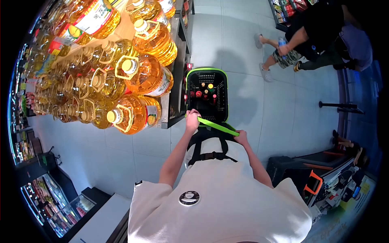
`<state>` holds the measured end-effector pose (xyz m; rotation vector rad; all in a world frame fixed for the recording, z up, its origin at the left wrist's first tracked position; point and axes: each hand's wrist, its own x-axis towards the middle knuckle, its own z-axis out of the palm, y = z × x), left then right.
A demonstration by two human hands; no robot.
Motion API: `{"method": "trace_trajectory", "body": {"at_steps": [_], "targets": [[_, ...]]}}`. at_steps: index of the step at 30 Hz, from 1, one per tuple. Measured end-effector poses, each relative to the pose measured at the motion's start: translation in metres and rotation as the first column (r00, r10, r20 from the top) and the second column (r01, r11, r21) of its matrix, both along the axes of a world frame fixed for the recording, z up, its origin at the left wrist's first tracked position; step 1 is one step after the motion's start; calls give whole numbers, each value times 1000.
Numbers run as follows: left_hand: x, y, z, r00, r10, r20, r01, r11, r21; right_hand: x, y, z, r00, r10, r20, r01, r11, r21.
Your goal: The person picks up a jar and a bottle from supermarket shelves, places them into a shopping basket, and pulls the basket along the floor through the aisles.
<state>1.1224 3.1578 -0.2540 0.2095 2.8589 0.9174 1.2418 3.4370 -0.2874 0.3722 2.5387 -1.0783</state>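
My left hand (192,120) is wrapped round the left end of a bright green handle (219,126). At the handle's right end, my right hand (242,137) has its fingers closed on it. The handle belongs to a black shopping basket (223,75) with a green rim, just in front of my body. Several bottles (210,86) with red and yellow caps stand inside the basket. The basket's near end is partly hidden by the handle and my clothing.
Large oil bottles (150,75) crowd a display shelf (175,44) at the left, close beside the basket. Two people walk at the upper right. A barrier post (342,106) stands at the right, above a cluttered counter (344,190). Chilled cases line the lower left.
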Motion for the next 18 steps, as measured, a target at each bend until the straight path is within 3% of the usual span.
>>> {"method": "trace_trajectory", "body": {"at_steps": [9, 15, 18], "targets": [[-64, 14, 5, 992, -53, -111, 43, 995, -93, -70, 11, -8, 994, -45, -99, 42, 999, -34], [-57, -3, 22, 998, 51, -27, -54, 990, -130, -89, -13, -12, 989, 64, -132, -64, 998, -1], [-34, -11, 19, 998, 56, -19, -59, 981, -187, -86, -16, -9, 980, 193, -47, -195, 980, -42]]}}
